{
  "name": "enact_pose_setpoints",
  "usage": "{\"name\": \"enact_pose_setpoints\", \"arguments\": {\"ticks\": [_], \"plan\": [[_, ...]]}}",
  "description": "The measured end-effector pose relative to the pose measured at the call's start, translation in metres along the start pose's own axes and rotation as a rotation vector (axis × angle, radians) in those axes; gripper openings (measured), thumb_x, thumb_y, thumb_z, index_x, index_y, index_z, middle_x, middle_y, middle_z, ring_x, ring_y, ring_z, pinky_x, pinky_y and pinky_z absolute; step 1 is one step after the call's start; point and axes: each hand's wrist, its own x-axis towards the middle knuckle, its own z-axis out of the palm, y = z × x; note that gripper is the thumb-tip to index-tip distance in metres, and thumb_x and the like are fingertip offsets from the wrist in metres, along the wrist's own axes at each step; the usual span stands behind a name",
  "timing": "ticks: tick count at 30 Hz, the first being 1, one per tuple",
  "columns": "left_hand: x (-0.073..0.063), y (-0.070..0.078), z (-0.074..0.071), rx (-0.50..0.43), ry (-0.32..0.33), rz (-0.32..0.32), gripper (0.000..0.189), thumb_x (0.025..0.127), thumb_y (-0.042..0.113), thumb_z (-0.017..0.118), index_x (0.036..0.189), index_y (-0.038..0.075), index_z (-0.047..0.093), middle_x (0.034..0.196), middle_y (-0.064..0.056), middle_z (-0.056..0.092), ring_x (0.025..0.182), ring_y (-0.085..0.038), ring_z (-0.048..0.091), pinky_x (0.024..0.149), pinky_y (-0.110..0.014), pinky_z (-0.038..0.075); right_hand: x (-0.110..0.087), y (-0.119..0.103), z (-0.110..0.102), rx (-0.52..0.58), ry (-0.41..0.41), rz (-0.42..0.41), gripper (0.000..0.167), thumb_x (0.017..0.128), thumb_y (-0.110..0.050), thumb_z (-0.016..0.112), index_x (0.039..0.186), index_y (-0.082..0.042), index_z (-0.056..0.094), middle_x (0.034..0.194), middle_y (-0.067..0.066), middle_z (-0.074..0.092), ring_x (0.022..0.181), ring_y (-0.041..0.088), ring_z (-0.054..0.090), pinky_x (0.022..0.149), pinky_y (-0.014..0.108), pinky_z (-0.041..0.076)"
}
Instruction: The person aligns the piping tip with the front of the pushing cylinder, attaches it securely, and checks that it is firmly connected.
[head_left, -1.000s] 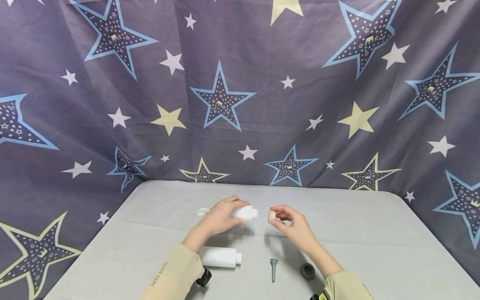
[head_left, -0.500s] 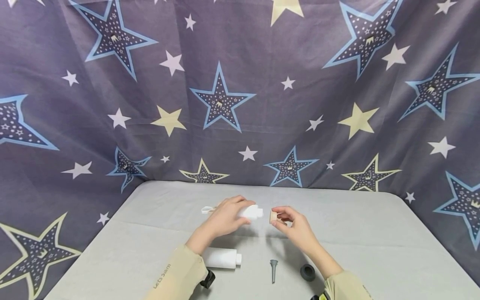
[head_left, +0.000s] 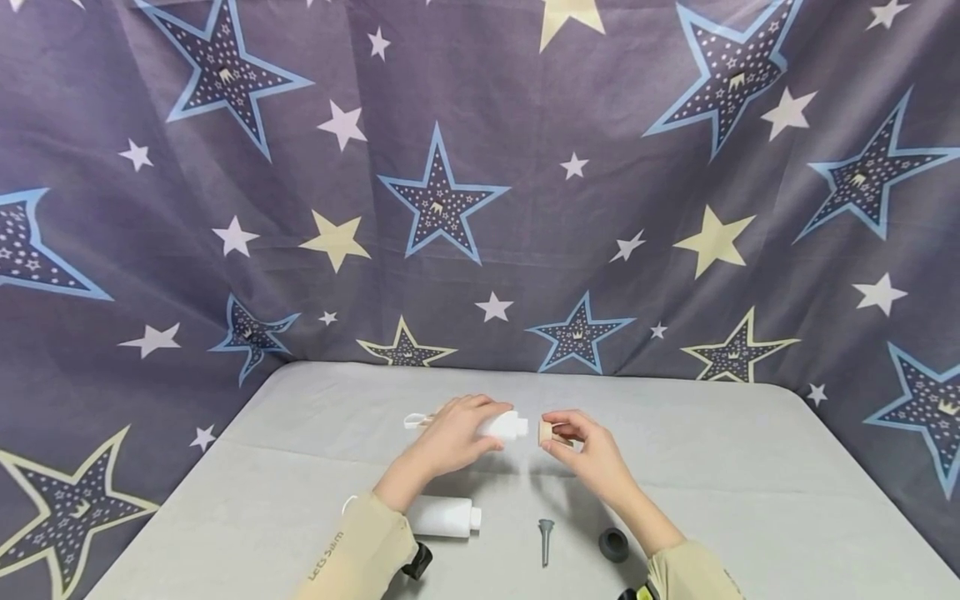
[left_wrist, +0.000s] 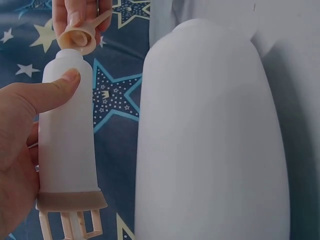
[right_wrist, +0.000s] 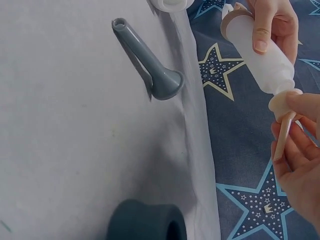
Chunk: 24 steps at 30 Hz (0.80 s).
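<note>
My left hand (head_left: 453,433) grips a white plastic bottle (left_wrist: 67,130) around its body, thumb along the side. A beige collar with open loops (left_wrist: 70,202) sits on the bottle's bottom end. In the head view the bottle lies nearly level, its neck facing right. My right hand (head_left: 592,450) pinches a small beige cap (right_wrist: 281,104) with a thin straight arm sticking out of it. Just off the bottle's neck, the cap faces it; the head view shows a narrow gap between them. A second white bottle (head_left: 444,517) lies on the table below my left forearm.
A grey funnel-shaped piece with a narrow stem (head_left: 546,542) lies on the pale table (head_left: 697,467). Right of it, near my right forearm, is a dark grey hollow round piece (head_left: 613,545). A star-patterned curtain (head_left: 480,208) hangs behind the table.
My left hand has brought the bottle slightly to the right, narrowing the gap to the cap. My right hand has stayed nearly still with the cap.
</note>
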Motion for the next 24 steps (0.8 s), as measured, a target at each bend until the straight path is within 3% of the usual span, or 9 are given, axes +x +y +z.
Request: {"name": "enact_pose_setpoints", "arguments": {"ticks": [5,24], "plan": [[0.001,0.003,0.001,0.021,-0.009,-0.001,0.053,0.079,0.036,0.066,0.128,0.022,0.053,0.118,0.000,0.058,0.107,-0.020,0.054,0.093,-0.042,0.041,-0.002,-0.012,-0.002,-0.008,-0.010,0.002,0.031,0.077,-0.002,0.068,0.108,0.002,0.061,0.099,0.015,0.066,0.092,0.029,0.062,0.087,0.044,0.047],[0.003,0.011,0.002,0.043,-0.049,0.009,0.054,0.079,0.038,0.065,0.128,0.020,0.052,0.119,0.001,0.058,0.109,-0.017,0.053,0.096,-0.039,0.039,-0.002,-0.013,0.000,0.000,-0.018,0.004,0.031,0.077,-0.001,0.068,0.107,0.002,0.061,0.099,0.016,0.065,0.093,0.029,0.062,0.087,0.044,0.047]]}}
